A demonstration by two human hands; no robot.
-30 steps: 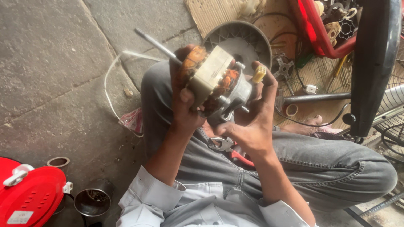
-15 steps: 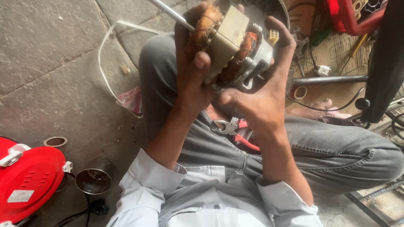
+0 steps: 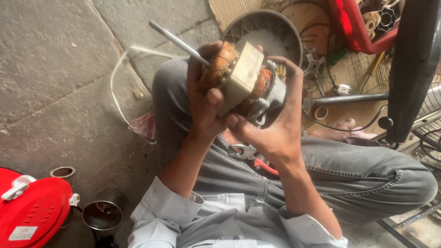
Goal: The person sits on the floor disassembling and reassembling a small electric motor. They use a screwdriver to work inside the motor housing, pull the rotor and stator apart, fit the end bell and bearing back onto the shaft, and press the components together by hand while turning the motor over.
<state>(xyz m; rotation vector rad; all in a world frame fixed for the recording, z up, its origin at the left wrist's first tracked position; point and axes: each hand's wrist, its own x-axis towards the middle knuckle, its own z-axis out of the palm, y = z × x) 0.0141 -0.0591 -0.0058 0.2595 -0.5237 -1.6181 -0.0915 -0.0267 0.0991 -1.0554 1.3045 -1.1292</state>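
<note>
Head view showed the left hand and right hand both clenched around a small electric motor held above the lap, while on the floor a small dark metal cup, its contents indistinct, stood beside a red lid.

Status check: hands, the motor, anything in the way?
Left hand and right hand both grip the motor above the lap. Shaft points up-left. Pliers lie underneath.
</note>
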